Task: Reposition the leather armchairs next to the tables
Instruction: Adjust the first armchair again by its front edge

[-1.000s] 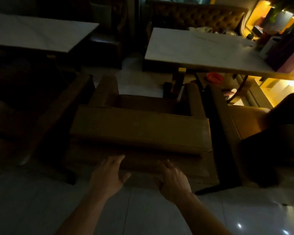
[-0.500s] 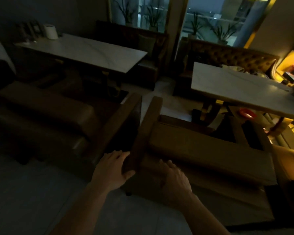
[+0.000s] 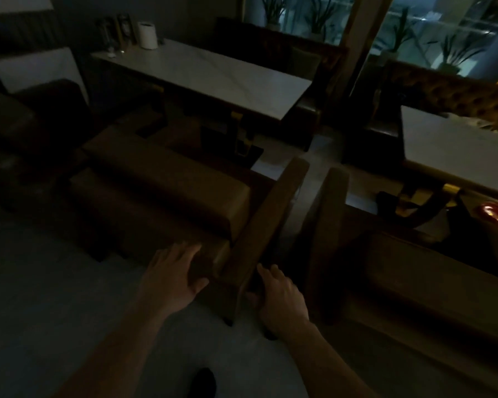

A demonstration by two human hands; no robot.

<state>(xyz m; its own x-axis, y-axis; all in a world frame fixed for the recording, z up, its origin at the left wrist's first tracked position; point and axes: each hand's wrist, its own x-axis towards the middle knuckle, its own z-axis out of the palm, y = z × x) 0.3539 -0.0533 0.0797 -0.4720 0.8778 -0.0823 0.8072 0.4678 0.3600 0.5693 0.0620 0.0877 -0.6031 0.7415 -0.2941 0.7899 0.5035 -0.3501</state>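
Left hand [image 3: 174, 272] — fingers spread, flat on the rear of the brown leather armchair with wooden side panel [image 3: 167, 193]; nothing enclosed. Right hand [image 3: 278, 297] — loosely curled at that panel's back corner, closure indiscernible. Change: both hands have shifted from the neighbouring brown armchair [image 3: 414, 271] to this one, facing the white marble-topped table [image 3: 213, 79] — judged the next piece to reposition. Forearms extended forward, downward.

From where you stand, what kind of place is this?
Probably a cafe or restaurant after hours: marble-topped tables, leather armchairs beside them, and a tufted bench along the window.
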